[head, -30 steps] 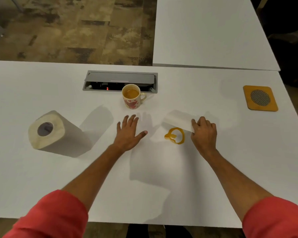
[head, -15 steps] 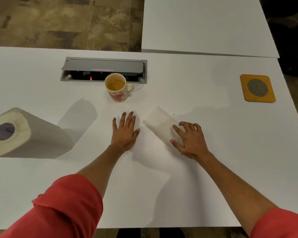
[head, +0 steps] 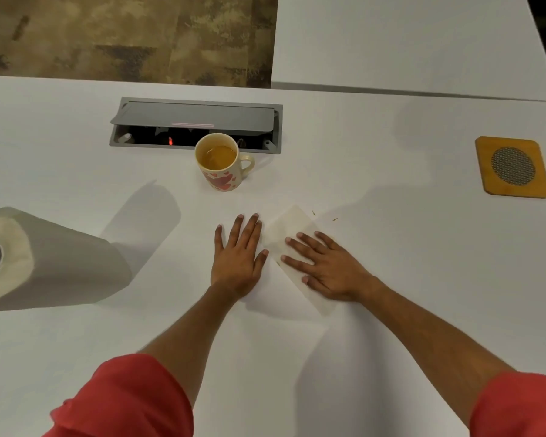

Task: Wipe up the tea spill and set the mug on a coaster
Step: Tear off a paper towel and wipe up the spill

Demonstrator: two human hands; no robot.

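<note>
A cream mug (head: 222, 167) with red hearts stands upright, holding tea, at the table's middle just in front of the cable box. A folded white paper towel (head: 289, 227) lies flat on the table below it. My right hand (head: 323, 266) presses flat on the towel, fingers spread. The tea spill is hidden under the towel; two tiny specks (head: 334, 219) remain beside it. My left hand (head: 238, 257) rests flat on the table just left of the towel, holding nothing. A wooden coaster (head: 514, 170) with a mesh centre lies at the far right.
A paper towel roll (head: 44, 263) lies on its side at the left edge. A grey cable box (head: 196, 118) with its lid raised is sunk into the white table (head: 391, 247) behind the mug. A second white table (head: 407, 42) adjoins at the back right.
My right hand slid the paper towel left over the yellow tea ring, which is now covered. The left hand stayed flat on the table.
</note>
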